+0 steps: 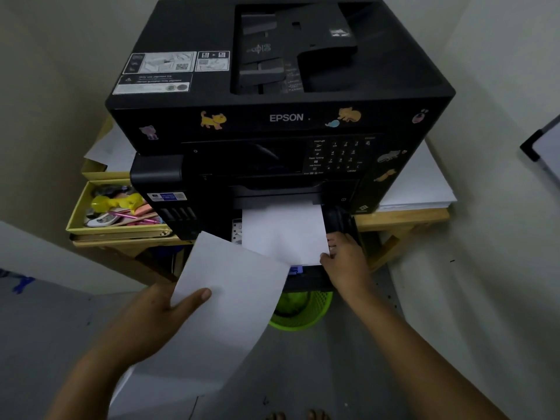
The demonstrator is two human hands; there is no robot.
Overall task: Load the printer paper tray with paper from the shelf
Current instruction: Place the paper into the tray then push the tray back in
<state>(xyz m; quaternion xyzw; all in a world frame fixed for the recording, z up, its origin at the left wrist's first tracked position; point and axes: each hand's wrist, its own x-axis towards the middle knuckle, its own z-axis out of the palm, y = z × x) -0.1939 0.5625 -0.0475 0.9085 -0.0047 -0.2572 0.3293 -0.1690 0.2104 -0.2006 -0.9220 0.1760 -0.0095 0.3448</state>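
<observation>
The left hand (151, 310) is pinching a loose sheet (230, 298) below the printer (278, 116), while the right hand (345, 259) is gripping the corner of paper (281, 234) lying in the pulled-out tray (306, 275).

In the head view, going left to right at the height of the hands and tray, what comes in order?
Yellow box of stationery → left hand holding a loose sheet → paper in the tray → right hand → white paper stack.
</observation>
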